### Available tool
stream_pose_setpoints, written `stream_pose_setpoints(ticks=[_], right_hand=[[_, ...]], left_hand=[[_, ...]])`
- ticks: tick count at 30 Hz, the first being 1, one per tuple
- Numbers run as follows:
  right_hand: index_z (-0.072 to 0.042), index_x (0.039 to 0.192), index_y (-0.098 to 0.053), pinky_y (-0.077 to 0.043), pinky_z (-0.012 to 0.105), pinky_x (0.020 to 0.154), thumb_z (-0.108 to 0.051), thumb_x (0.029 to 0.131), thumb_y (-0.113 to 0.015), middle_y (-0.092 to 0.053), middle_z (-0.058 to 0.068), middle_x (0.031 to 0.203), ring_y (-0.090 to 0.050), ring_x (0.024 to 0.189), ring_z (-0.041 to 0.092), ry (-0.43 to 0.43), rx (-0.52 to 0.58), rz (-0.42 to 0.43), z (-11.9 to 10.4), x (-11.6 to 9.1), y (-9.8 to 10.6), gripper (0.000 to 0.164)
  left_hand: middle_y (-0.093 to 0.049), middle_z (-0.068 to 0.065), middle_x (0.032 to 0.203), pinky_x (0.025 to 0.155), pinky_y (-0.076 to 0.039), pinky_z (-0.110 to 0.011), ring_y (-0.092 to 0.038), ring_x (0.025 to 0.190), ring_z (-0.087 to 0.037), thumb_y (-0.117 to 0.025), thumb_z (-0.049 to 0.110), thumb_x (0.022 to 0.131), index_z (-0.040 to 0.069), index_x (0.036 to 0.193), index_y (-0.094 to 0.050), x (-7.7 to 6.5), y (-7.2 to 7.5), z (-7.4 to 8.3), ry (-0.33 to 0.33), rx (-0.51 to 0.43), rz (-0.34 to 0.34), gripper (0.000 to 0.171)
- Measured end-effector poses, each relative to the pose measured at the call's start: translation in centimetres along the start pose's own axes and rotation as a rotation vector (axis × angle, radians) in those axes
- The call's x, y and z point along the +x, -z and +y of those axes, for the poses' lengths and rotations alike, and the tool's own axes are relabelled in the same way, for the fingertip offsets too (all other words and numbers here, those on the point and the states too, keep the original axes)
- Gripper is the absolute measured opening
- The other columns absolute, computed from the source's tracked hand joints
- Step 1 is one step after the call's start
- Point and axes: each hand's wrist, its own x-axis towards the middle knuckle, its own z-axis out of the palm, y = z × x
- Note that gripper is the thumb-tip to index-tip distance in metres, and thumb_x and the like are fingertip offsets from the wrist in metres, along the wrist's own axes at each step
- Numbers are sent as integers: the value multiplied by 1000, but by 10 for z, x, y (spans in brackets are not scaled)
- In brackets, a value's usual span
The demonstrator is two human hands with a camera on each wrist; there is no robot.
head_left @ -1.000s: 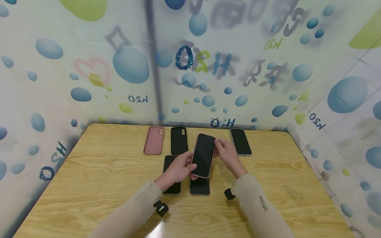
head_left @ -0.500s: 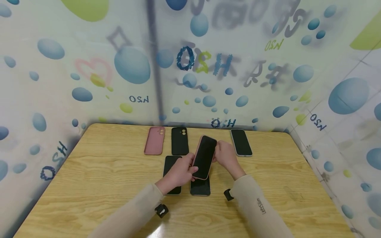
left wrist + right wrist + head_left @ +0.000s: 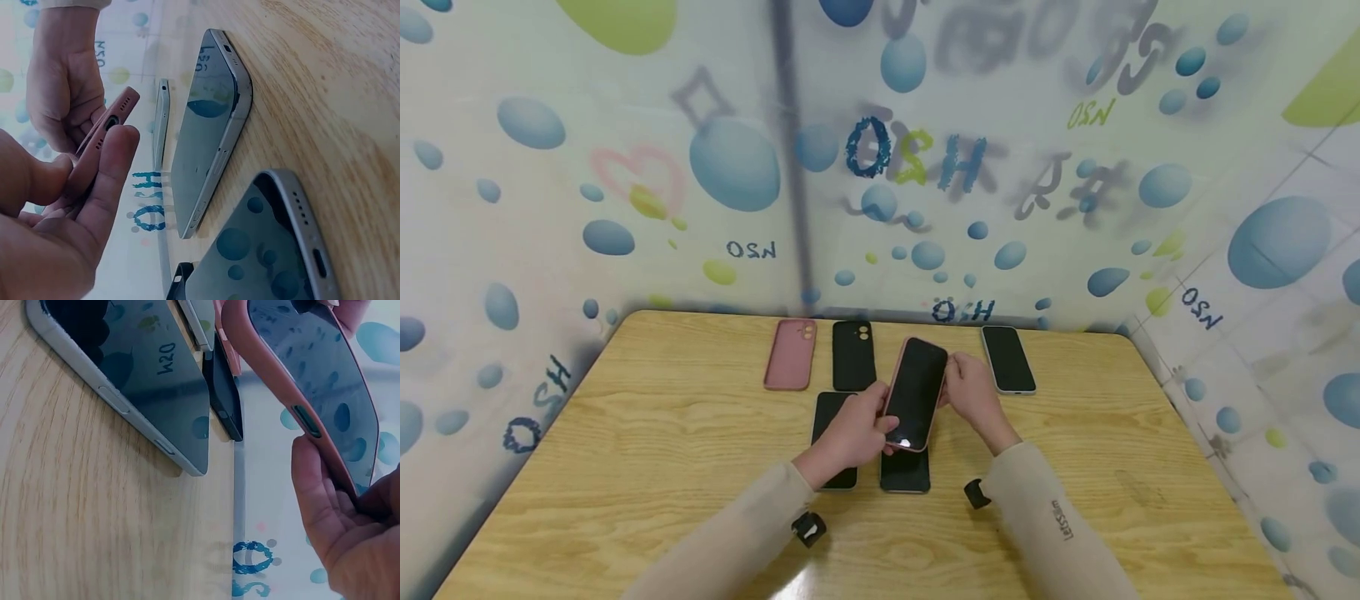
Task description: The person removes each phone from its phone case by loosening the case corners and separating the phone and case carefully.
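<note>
A phone (image 3: 916, 392) with a dark screen sits in a pink case, lifted above the table and tilted. My left hand (image 3: 853, 429) grips its lower left side, thumb over the screen's bottom corner. At the upper right edge, my right hand (image 3: 972, 387) pinches the phone with curled fingers. In the left wrist view the pink case (image 3: 84, 172) shows its bottom end with port and speaker holes, between left thumb and fingers. The right wrist view shows the case's side (image 3: 269, 375) with a cutout, the right fingers (image 3: 309, 469) just by it.
On the wooden table (image 3: 662, 458), a pink case (image 3: 790, 354) and a black case (image 3: 853, 357) lie at the back. One phone (image 3: 1008, 358) lies back right. Two more phones lie nearer, one (image 3: 844, 477) under the left forearm, another (image 3: 905, 475) below the held phone. A patterned wall stands behind.
Both hands keep hold of the phone, which has shifted slightly right and changed its tilt; a glint now shows at its lower end. The right fingers have curled in more at the edge.
</note>
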Motion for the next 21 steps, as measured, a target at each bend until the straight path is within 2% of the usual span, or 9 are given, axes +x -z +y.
stream_pose_setpoints(ticks=[1, 5, 8, 13, 17, 21], right_hand=[[1, 82, -60, -41, 32, 56, -9, 108, -41, -52, 10, 67, -54, 60, 22, -2, 19, -5, 1, 0, 0, 34], [6, 93, -65, -58, 43, 60, -9, 110, -40, -61, 14, 69, -64, 59, 25, -38, 170, -52, 3, 0, 1, 34], [7, 97, -66, -60, 49, 63, -9, 111, -39, -64, 16, 69, -67, 57, 26, -66, 253, -76, 3, -1, 1, 34], [7, 92, -62, -60, 47, 62, -7, 111, -38, -62, 15, 72, -65, 56, 21, -101, 321, -90, 3, 0, 2, 33], [10, 104, -64, -61, 46, 66, -7, 111, -37, -63, 13, 77, -62, 60, 18, -148, 433, -107, 1, -1, 3, 33], [11, 111, -66, -62, 44, 67, -11, 113, -37, -65, 11, 78, -64, 63, 17, -143, 500, -116, -2, -2, 5, 36]], left_hand=[[-69, -15, 102, 60, -59, -29, -68, 67, -16, -58, 1, 104, 0, 122, -54, 0, 0, 0, -4, -3, 2, 19], [-70, -18, 105, 62, -61, -32, -69, 67, -17, -57, -3, 103, -2, 121, -55, 0, 0, 0, -18, -32, 6, 18], [-70, -18, 103, 63, -62, -36, -69, 67, -19, -56, -3, 103, -2, 119, -55, 0, 1, 1, -18, -50, 11, 16], [-70, -18, 100, 61, -61, -32, -68, 65, -20, -57, -5, 102, -2, 117, -55, 0, 1, 0, -40, -46, 21, 16], [-71, -20, 105, 60, -61, -30, -69, 70, -19, -56, -8, 101, -2, 118, -56, -1, 2, -2, -68, -56, 30, 19], [-73, -22, 106, 62, -62, -38, -70, 70, -20, -55, -7, 102, -3, 117, -56, 1, 4, -6, -83, -110, 42, 16]])
